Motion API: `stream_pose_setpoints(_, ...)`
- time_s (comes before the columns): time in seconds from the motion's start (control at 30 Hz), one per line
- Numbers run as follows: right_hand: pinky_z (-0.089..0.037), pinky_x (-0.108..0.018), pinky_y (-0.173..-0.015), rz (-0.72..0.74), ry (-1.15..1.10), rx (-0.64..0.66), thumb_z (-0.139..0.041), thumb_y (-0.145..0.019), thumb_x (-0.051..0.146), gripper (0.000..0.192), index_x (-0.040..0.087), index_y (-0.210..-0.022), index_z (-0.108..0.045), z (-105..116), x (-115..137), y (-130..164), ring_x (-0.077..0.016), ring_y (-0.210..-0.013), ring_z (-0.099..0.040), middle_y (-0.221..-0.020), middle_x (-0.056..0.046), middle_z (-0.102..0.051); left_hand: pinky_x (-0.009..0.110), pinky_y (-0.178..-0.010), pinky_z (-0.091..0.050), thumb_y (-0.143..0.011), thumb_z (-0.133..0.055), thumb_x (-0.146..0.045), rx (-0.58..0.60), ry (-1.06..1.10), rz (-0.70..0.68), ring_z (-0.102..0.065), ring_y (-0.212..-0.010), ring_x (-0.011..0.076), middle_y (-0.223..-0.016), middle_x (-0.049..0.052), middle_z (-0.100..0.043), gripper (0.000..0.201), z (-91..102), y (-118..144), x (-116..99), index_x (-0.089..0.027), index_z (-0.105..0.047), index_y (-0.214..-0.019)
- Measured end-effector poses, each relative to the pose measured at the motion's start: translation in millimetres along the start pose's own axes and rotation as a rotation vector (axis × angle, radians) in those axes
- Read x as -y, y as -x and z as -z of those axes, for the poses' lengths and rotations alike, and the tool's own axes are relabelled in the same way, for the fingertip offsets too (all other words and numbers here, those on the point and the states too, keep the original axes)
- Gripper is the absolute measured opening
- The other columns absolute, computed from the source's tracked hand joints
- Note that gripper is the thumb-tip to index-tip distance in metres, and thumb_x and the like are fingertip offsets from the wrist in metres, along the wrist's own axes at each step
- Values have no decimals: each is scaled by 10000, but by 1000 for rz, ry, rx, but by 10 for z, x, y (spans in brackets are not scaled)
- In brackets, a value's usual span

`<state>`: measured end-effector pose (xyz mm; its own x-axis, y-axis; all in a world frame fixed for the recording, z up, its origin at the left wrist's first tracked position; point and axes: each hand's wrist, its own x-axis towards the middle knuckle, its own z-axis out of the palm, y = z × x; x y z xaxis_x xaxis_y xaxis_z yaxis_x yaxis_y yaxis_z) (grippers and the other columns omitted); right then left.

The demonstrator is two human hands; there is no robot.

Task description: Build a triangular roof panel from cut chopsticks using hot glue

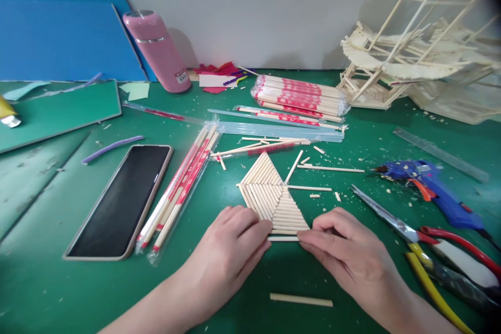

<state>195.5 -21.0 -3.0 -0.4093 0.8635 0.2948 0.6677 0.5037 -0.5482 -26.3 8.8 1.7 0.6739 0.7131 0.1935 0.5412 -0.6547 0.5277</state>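
My landmark is the stick panel [273, 199], a flat piece of glued wooden sticks lying on the green mat [242, 282]. I count three triangular sections fanned about one centre point.

My left hand [230, 253] lies at the panel's near-left corner. Fingers [256, 229] extended and close together, tips pressing on the panel's lower left edge; nothing gripped. My right hand [352, 250] sits at the near-right corner, fingers curled, tips meeting the end of the bottom stick [282, 238]. I cannot tell whether it pinches that stick or only pushes against it. The panel lies between both sets of fingertips, just beyond them.

Counts around the panel:
- One short loose stick [301, 300] nearer me than the panel, between my wrists.
- One phone [121, 201], face up, well left of the panel.
- One pack of wrapped chopsticks [178, 193] between phone and panel; one fuller bundle [299, 96] beyond the panel.
- One blue glue gun [428, 185] right of the panel; one pair of scissors [395, 222] nearer me than it.
- One pink bottle [158, 52] far left behind.
- One stick model [415, 47] far right behind.
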Motion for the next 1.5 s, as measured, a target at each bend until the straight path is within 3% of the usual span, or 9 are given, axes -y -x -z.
stream_pose_setpoints(0.3,-434,-243,-599,-8,-64,0,-574,-801,110,188,213,-954,-610,-14,-22,4,-123,-715,-508,-801,-18,-588,289,-622,-364,-869,-392,-92,-9,-45,-56,-468,-670,147,-768,32,-545,191,-37,-4,-13,-175,-565,-872)
stream_pose_setpoints(0.57,-469,-245,-662,-94,-68,8,-566,-815,166,232,205,-1043,-556,-17,-27,3,-128,-788,-539,-892,-32,-564,298,-625,-374,-872,-375,-81,-57,-59,-85,-486,-663,150,-777,36,-569,205,-83,11,-17,-170,-559,-874)
stream_pose_setpoints(0.77,-474,-264,-651,-177,-27,-36,-596,-779,173,141,195,-918,-589,56,-8,63,-146,-771,-542,-836,-32,-554,305,-632,-390,-863,-383,-69,-80,-16,-76,-510,-687,156,-785,40,-582,198,-97,7,-12,-170,-552,-887)
stream_pose_setpoints(1.03,-440,-244,-549,-128,-44,18,-512,-829,130,141,182,-841,-642,105,-52,39,-122,-650,-523,-719,-25,-573,287,-597,-415,-874,-371,-88,-113,-19,-79,-523,-654,152,-730,32,-571,209,-111,-3,5,-173,-561,-865)
stream_pose_setpoints(1.33,-421,-240,-554,-133,-14,32,-521,-834,154,136,189,-787,-643,108,-55,-1,-121,-649,-521,-713,-21,-582,262,-579,-431,-867,-359,-86,-68,-14,-18,-502,-685,151,-786,42,-552,227,-87,17,-9,-180,-562,-901)
stream_pose_setpoints(1.5,-425,-244,-557,-131,-2,30,-505,-845,165,154,187,-775,-641,106,-57,-21,-123,-642,-519,-703,-22,-586,258,-603,-441,-859,-355,-89,-90,23,-38,-506,-707,155,-785,45,-551,209,-86,12,-3,-181,-533,-800)
